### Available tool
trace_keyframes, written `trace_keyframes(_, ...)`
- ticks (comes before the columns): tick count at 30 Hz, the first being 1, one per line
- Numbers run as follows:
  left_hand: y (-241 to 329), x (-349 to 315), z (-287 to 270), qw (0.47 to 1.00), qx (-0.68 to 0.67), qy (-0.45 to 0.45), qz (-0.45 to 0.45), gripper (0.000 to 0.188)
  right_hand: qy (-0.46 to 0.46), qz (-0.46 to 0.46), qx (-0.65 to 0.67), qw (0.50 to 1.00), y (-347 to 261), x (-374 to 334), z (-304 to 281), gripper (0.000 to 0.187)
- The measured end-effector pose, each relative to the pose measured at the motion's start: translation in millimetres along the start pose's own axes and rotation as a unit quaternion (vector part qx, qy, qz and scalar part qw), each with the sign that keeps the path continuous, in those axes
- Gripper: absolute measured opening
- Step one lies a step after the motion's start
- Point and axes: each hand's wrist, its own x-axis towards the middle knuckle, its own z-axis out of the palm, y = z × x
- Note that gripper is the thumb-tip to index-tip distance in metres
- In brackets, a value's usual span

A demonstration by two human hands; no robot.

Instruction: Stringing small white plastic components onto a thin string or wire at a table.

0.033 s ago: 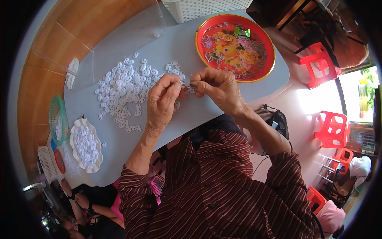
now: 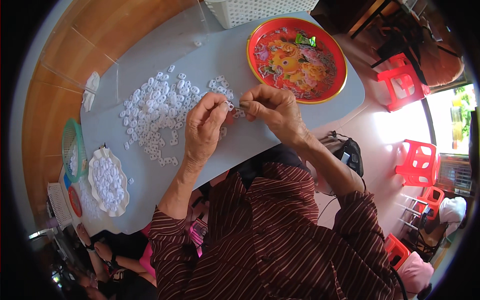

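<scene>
My left hand (image 2: 201, 131) is closed in a pinch on a small white plastic piece with holes (image 2: 230, 106), held just above the grey-blue table. Facing it, my right hand (image 2: 278, 111) is pinched too, thumb against forefinger; whatever sits in those fingertips is too small to make out. The two sets of fingertips are a short gap apart. Several more white plastic pieces (image 2: 220, 83) lie just beyond and beneath the hands. To their left spreads a large loose heap of the same pieces (image 2: 160, 105).
A round red floral tray (image 2: 341, 75) at the far right holds small silvery metal bits and a green wrapper (image 2: 306, 40). A scalloped white dish (image 2: 118, 212) of white pieces and a green basket (image 2: 67, 150) stand left. A white basket (image 2: 260, 11) is at the back. Another person's arms (image 2: 102, 255) show lower left.
Both hands keep almost the same place and pinch. The white piece at my left fingertips shows slightly more clearly.
</scene>
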Motion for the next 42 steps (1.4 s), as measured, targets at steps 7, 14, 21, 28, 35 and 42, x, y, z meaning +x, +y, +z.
trace_keyframes(7,5.2,-1.0,0.4,0.998,0.023,-0.035,-0.037,0.01,0.031,-0.026,0.073,0.996,10.6,2.1,8.2,0.012)
trace_keyframes(14,3.7,0.2,0.5,0.997,0.05,-0.051,-0.031,0.012,-0.004,-0.025,0.018,1.0,7.4,-0.6,5.0,0.016)
trace_keyframes(21,9.6,-0.3,-0.6,0.996,0.064,-0.059,-0.026,0.012,-0.023,-0.027,0.045,0.998,9.2,-2.8,4.4,0.02)
trace_keyframes(28,9.3,0.3,-0.8,0.994,0.071,-0.073,-0.028,0.011,-0.02,-0.025,0.058,0.998,10.4,-3.4,4.3,0.022)
trace_keyframes(35,7.3,1.0,-3.1,0.991,0.074,-0.108,-0.015,0.014,-0.033,-0.033,0.072,0.996,14.6,-2.2,0.2,0.023)
trace_keyframes(42,9.8,0.4,-1.1,0.993,0.051,-0.109,-0.021,0.014,-0.013,-0.036,0.032,0.999,8.6,-3.6,3.1,0.01)
